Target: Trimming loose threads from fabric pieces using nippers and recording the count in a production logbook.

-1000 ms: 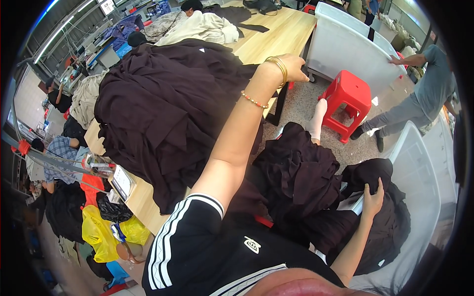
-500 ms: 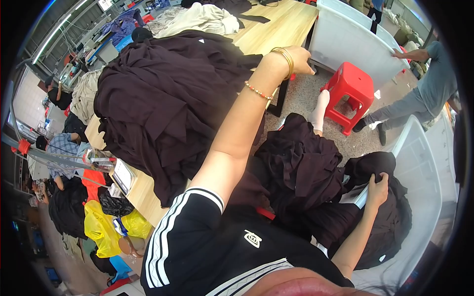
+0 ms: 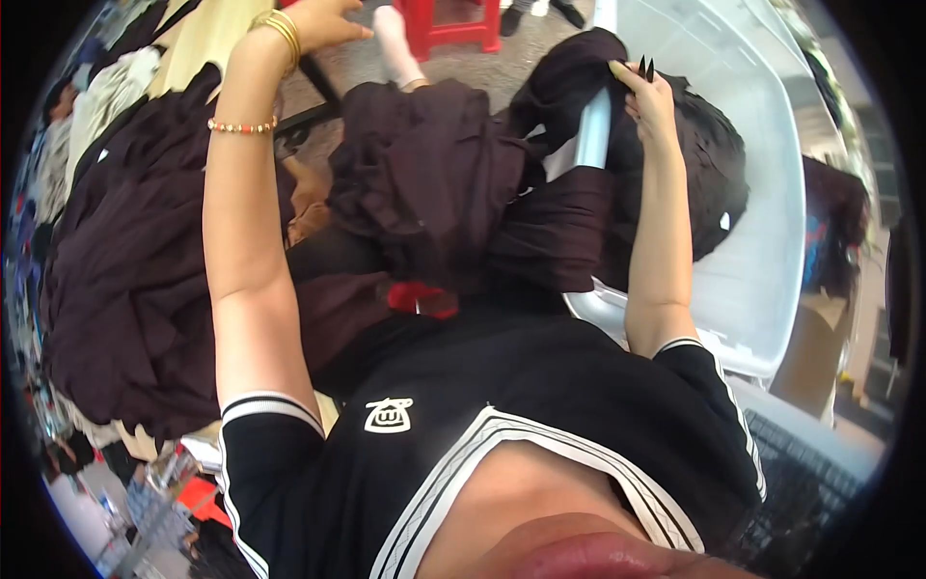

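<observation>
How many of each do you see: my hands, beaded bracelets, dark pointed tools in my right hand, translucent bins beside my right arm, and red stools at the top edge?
Left hand and right hand: 2
Beaded bracelet: 1
Dark pointed tool: 1
Translucent bin: 1
Red stool: 1
Total: 6

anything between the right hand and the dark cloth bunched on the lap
Yes, the bin's pale rim lies between the right hand and the lap cloth; draped cloth covers parts of that rim.
</observation>
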`<action>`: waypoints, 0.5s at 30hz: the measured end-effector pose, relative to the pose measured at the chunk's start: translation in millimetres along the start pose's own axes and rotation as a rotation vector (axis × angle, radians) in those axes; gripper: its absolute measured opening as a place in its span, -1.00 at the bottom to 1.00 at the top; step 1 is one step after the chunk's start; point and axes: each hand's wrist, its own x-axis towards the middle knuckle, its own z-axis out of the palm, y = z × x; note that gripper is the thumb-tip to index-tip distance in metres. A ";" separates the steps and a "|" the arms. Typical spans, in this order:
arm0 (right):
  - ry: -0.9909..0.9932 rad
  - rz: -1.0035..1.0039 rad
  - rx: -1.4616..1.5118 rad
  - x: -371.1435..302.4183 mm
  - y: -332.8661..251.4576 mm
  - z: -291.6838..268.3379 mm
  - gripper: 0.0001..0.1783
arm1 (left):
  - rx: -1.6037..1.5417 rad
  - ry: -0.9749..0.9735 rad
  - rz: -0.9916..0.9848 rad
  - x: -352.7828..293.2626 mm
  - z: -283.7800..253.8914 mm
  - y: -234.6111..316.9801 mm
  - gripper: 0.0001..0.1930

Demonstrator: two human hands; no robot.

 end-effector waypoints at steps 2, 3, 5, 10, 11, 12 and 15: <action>0.017 0.022 0.233 -4.1 -14.4 -32.6 -0.88 | -0.047 0.015 0.195 26.7 29.7 58.9 -0.43; 0.015 0.035 0.321 -13.2 -29.1 -33.9 -0.91 | -0.024 0.037 0.287 37.0 46.9 68.2 -0.44; 0.122 0.067 0.405 -21.9 -34.7 -19.8 -0.93 | -0.077 -0.110 0.213 11.8 51.7 116.9 -0.36; 0.128 0.034 0.521 -60.8 -59.4 -2.4 -0.95 | -0.451 -0.008 0.475 8.3 135.3 165.3 -0.02; 0.126 0.042 0.555 -69.8 -66.2 4.9 -0.95 | -0.503 -0.045 0.415 1.8 137.7 174.3 -0.05; 0.081 0.023 0.537 -79.4 -79.1 9.5 -0.96 | -0.564 0.080 0.496 3.0 153.0 176.0 -0.11; 0.030 -0.056 0.554 -97.8 -91.5 2.9 -0.98 | -0.535 0.045 0.397 -2.4 140.5 192.8 -0.47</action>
